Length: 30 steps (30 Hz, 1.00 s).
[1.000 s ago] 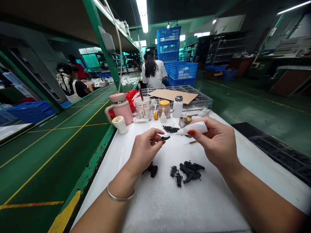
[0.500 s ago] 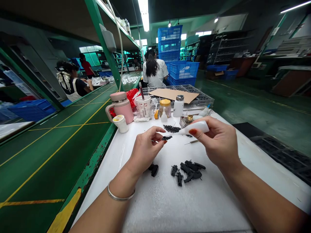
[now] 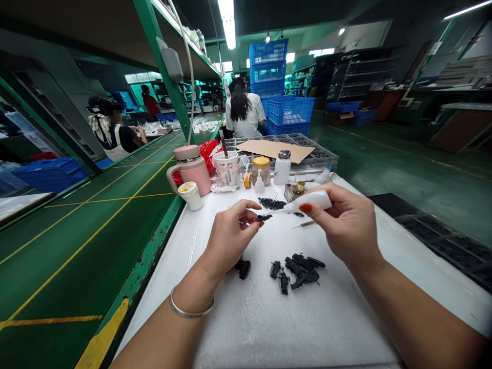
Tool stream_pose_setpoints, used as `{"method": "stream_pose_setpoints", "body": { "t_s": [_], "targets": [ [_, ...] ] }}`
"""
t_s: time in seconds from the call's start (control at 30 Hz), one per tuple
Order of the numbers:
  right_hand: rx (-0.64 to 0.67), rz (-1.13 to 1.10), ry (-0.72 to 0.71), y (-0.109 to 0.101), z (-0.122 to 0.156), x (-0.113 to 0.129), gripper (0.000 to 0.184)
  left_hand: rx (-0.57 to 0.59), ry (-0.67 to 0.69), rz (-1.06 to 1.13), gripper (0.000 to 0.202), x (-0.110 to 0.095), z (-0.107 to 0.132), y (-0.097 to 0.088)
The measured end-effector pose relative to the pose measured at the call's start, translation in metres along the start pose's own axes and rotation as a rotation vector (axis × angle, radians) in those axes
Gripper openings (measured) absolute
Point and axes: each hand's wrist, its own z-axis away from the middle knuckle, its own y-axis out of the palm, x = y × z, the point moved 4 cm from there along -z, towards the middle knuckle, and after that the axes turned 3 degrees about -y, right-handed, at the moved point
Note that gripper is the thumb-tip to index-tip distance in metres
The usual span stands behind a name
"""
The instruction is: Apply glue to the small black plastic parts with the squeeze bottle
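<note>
My left hand point(image 3: 229, 237) pinches a small black plastic part point(image 3: 263, 218) between thumb and fingertips above the white table point(image 3: 249, 318). My right hand point(image 3: 345, 224) grips a white squeeze bottle point(image 3: 312, 200) whose thin nozzle points left at that part, its tip touching or almost touching it. Below the hands lies a cluster of several black plastic parts point(image 3: 298, 270), and another black part point(image 3: 243, 268) sits partly hidden under my left wrist. A heap of tiny black pieces point(image 3: 271, 204) lies just beyond the hands.
At the table's far end stand a pink mug point(image 3: 191, 169), a white cup point(image 3: 226, 168), a small white jar point(image 3: 190, 195), an amber jar point(image 3: 261, 170) and a white bottle point(image 3: 282, 167). Behind them are trays under cardboard point(image 3: 273, 149). A green conveyor point(image 3: 88, 230) runs along the left. Other people sit farther back.
Both hands have stayed almost still, with the bottle's nozzle kept at the black part. The view has shifted slightly, and a person in red far back left has moved.
</note>
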Motion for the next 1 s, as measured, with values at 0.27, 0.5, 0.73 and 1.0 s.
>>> {"method": "stream_pose_setpoints", "body": {
  "t_s": [0.27,0.5,0.73,1.0],
  "targets": [
    [0.001,-0.002,0.001,0.0,-0.0002,0.0014,0.018,0.001,-0.005,-0.002,0.022,0.0012,-0.0002,0.0006],
    [0.005,-0.002,0.003,0.0002,-0.0002,0.0001,0.018,-0.001,-0.007,0.002,0.022,0.0007,0.0007,-0.0003],
    [0.0,-0.009,-0.001,0.0003,-0.0002,0.001,0.017,0.001,-0.002,0.008,0.022,0.0012,0.0003,0.0002],
    [-0.006,-0.082,0.046,-0.0012,-0.001,-0.0025,0.018,0.004,-0.012,0.036,0.022,0.0027,-0.0009,0.0008]
  ]
}}
